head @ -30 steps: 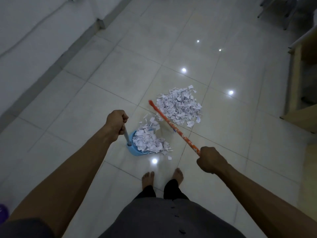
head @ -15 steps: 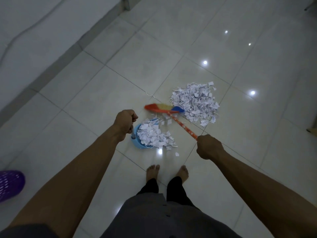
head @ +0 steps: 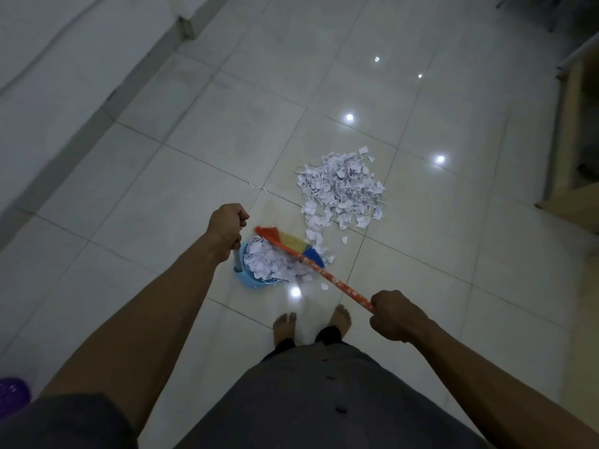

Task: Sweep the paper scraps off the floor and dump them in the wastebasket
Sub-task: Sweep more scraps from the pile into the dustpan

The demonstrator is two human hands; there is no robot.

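A pile of white paper scraps (head: 342, 189) lies on the tiled floor ahead of me. A blue dustpan (head: 251, 281) stands on the floor near my feet, heaped with scraps. My left hand (head: 227, 226) grips the top of its upright grey handle. My right hand (head: 393, 314) grips the orange patterned broom handle (head: 337, 283). The broom head (head: 291, 243), with orange, yellow and blue bristles, rests at the dustpan's mouth, between the pan and the pile. A few loose scraps lie around the broom head.
A purple wastebasket (head: 11, 395) shows at the bottom left edge. A white wall with a grey baseboard (head: 97, 115) runs along the left. Wooden furniture (head: 577, 150) stands at the right. My bare feet (head: 311, 322) stand just behind the dustpan.
The broom head has swept from the pile's near edge back to the dustpan mouth, dragging scraps toward it. My right hand pulled back and down. The left hand kept its hold on the dustpan handle.
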